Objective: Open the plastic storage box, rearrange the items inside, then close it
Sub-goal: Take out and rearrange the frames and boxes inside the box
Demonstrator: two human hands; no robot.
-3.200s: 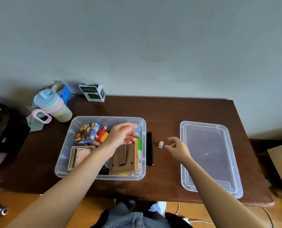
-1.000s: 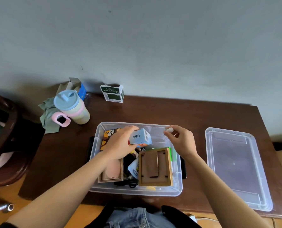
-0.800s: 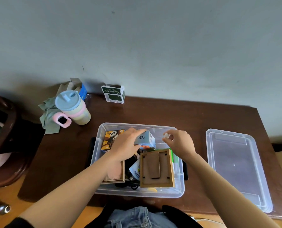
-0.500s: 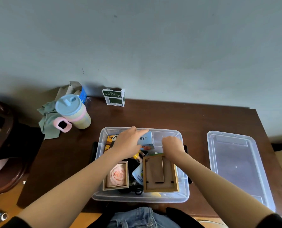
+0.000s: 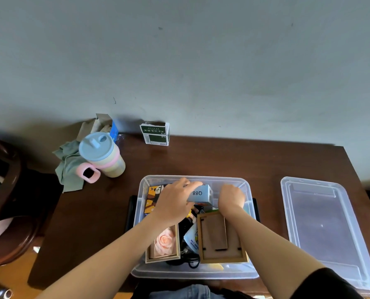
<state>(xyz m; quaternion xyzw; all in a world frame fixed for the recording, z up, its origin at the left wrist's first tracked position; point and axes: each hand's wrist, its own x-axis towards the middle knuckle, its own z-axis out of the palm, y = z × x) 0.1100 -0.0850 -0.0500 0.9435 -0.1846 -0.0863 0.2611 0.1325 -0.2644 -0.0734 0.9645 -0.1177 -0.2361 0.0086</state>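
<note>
In the head view, the clear plastic storage box [image 5: 192, 274] is seen open on the dark wooden tabletop [image 5: 223, 160], its lid [image 5: 324, 229] laid flat well apart to the right. A light blue box marked Q88 [image 5: 201, 194] is held over the far half of the storage box by the left hand [image 5: 175, 203], fingers curled round it, while the right hand [image 5: 231, 197] is lowered just beside it with fingers bent down out of sight, so whether anything is pinched cannot be told. A rose picture frame [image 5: 163, 244] and a face-down wooden frame [image 5: 220, 238] are seen inside, and a lidded cup [image 5: 103, 155] and a green-and-white carton [image 5: 156, 134] stand behind.
</note>
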